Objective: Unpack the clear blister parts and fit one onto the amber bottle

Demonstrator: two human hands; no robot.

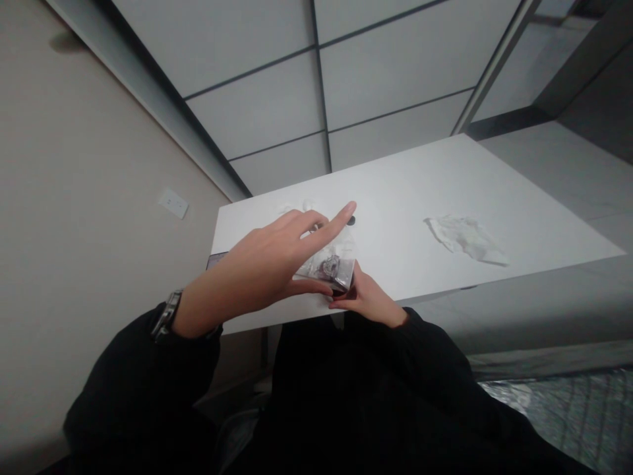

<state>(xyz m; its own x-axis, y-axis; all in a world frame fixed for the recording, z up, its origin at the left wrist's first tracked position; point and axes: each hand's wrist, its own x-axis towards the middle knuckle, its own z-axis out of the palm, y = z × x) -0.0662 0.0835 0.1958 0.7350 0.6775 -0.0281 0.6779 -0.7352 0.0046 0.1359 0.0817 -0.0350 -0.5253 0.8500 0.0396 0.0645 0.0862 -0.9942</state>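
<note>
Near the front edge of the white table is a small box (341, 272) with a dark round picture printed on its pale top. My right hand (370, 298) grips its near right corner, fingers curled around the side. Over the box from the left comes my left hand (277, 257), its thumb along the near edge and its index finger stretched out across the top. The other left fingers bend toward the far side, where their tips are partly hidden. Just beyond the index fingertip lies a small black round piece (351, 221).
A crumpled white piece (465, 239), cloth or thin plastic, lies on the right of the white table (395, 198). Clear crumpled plastic (306, 205) sits behind my left hand. A dark flat item (216, 259) shows at the left edge. Panelled doors (277, 99) stand behind.
</note>
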